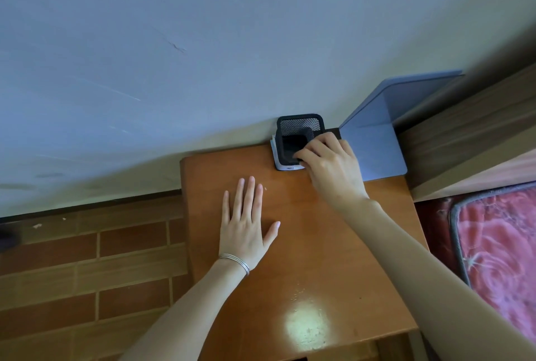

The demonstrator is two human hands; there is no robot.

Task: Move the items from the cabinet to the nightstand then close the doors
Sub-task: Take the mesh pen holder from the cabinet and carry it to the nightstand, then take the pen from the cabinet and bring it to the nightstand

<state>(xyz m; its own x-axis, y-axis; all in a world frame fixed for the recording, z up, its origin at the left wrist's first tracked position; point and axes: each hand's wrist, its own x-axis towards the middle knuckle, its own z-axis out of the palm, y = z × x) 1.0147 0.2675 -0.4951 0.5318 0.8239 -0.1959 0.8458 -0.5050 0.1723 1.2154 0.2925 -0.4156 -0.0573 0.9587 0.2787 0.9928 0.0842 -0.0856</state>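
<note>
1. Your left hand (246, 224) lies flat, palm down, on the top of the wooden nightstand (304, 244). Its four fingers are straight and pressed close together, the thumb angled out to the right, and it holds nothing. A thin silver bracelet (236, 262) circles that wrist.
2. Your right hand (330, 166) reaches to the back of the nightstand, where its fingers curl over the near right rim of a black mesh pen holder (298, 135). The fingertips pinch that rim; you cannot tell how the thumb sits, since the back of the hand hides it.
3. The pen holder stands upright at the back edge of the nightstand, close against the pale wall (203, 41). It sits on top of a small white object (285, 167), whose front edge shows just below the holder.
4. Just right of the holder, a blue-grey folded sheet (377, 145) stands propped: one flap lies on the nightstand and the other rises toward the wooden bed frame (470, 134).
5. A red patterned mattress (501, 244) lies to the right of the nightstand, and brown tiled floor (87, 267) shows to the left.
</note>
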